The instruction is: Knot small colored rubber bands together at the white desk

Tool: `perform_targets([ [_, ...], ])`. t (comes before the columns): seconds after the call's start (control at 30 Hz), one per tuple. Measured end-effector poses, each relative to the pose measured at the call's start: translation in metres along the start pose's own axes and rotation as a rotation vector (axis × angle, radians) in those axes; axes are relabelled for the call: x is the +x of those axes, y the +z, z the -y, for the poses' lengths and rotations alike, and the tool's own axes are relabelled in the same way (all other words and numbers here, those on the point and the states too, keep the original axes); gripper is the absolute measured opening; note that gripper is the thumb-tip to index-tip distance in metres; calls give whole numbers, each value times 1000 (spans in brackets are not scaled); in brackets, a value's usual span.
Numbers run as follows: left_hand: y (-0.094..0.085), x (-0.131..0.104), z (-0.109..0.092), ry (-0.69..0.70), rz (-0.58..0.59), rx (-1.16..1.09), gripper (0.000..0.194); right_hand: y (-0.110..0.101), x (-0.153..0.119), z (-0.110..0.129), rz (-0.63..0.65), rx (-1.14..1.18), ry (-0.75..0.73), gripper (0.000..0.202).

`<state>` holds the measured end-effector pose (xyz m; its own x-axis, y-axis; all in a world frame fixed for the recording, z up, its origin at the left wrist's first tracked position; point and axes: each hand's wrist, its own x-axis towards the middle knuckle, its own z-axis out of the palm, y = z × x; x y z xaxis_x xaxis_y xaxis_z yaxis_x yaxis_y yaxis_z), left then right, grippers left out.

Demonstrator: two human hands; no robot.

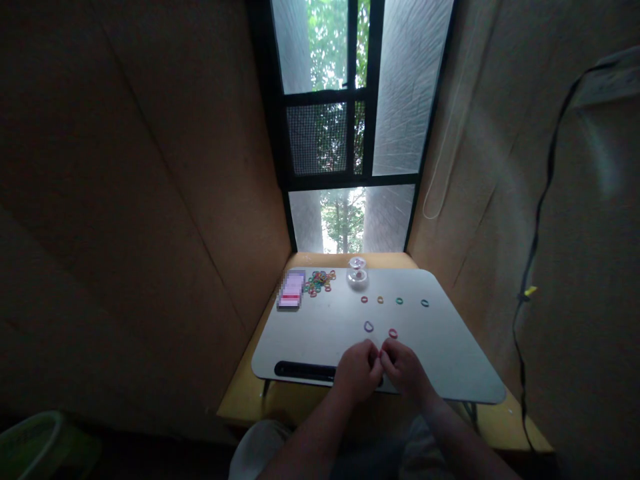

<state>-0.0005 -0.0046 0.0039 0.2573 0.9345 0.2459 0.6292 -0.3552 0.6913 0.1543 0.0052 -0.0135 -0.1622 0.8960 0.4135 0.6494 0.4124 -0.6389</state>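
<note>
My left hand [358,371] and my right hand [403,368] meet above the front edge of the white board [310,337]. Both have their fingers pinched together at the tips; a small reddish bit shows between them, too small to make out. Just beyond my fingertips lie a purple band [369,327] and a pink band [393,333]. Farther back is a row of small bands: red [364,300], orange [381,300], green [399,301] and dark teal [425,303]. A heap of coloured bands [320,282] sits at the back left.
A pixelated pink-and-white object [291,290] lies at the board's back left corner. Clear round container [357,275] stands at the back. A black slot [305,371] runs along the front edge. A cable [537,233] hangs on the right; a green basin [47,440] is lower left.
</note>
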Motion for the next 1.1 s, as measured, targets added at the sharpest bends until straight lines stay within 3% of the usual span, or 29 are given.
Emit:
perform_targets([
  [1.1,-2,1,3,-7,27,-24,13,0,2,1,35,2,37,19],
])
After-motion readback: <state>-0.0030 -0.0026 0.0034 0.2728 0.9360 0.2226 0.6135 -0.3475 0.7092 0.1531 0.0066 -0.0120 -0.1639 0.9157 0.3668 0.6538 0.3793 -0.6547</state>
